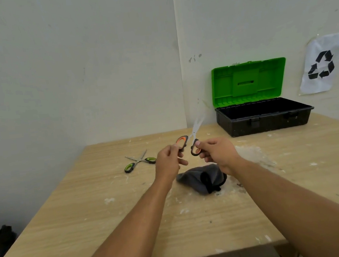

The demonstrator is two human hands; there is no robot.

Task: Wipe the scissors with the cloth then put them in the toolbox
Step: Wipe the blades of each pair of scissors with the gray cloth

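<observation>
I hold a pair of orange-handled scissors [194,133] in the air above the table, blades pointing up and away, slightly parted and blurred. My left hand [168,162] pinches the left handle loop and my right hand [217,152] pinches the right one. Below my hands a crumpled grey cloth [201,178] lies on the table. A second pair of scissors with green handles [139,161] lies spread on the table to the left. The toolbox [263,118] stands at the back right, its black tray showing and its green lid [249,81] up against the wall.
The wooden table [111,218] is speckled with white dust and paint marks, thickest around the cloth. Walls close it in at the back and right, with a recycling sign [323,64] taped on the right wall. A dark object [0,238] sits low at the far left.
</observation>
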